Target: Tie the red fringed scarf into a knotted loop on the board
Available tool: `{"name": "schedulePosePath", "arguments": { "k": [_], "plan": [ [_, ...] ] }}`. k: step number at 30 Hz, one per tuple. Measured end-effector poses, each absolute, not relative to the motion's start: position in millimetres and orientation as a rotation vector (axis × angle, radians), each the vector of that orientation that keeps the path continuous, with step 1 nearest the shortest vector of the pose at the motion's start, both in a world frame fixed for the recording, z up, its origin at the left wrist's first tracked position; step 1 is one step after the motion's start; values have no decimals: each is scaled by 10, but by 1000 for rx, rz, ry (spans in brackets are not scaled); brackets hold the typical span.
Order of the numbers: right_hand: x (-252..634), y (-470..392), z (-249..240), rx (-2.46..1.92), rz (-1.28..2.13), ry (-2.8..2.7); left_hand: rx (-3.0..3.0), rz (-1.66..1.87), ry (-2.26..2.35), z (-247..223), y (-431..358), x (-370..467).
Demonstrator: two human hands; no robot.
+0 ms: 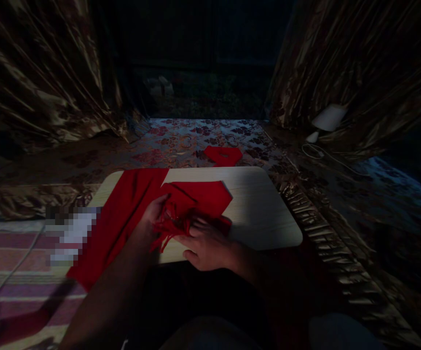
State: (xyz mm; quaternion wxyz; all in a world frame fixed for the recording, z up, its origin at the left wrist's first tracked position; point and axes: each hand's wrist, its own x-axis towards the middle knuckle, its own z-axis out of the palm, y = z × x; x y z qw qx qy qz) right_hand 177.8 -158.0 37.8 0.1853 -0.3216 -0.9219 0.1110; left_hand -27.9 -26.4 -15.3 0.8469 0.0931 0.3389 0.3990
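Note:
A piece of red fabric (206,194) with thin red strips or strings lies on a light wooden board (261,209). My left hand (155,210) is closed round the fabric's left side, near the strips. From the right, my right hand (207,244) rests on the lower part of the same fabric, its fingers partly in the folds; whether it grips is unclear. A long red cloth (123,214) drapes over the board's left side and hangs below its near edge.
Beyond the board, another red piece (223,155) lies on a patterned cloth (184,131). A small white lamp (329,118) with a cord stands at the back right. Curtains (68,73) hang at both sides. A dark red object (17,328) is at the lower left.

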Motion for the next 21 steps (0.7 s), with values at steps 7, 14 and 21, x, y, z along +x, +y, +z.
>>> {"name": "schedulePosePath", "arguments": {
  "k": [7, 14, 21],
  "plan": [
    [1718, -1694, 300, -715, 605, -2841, 251, 1022, 765, -117, -250, -214],
    [2109, -1063, 281, -1132, 737, -1913, 239, 1033, 756, -106, -259, -208],
    [2611, -122, 8, -1909, 721, -1507, 216, 1078, 792, -79, -285, -165]
  ]
}}
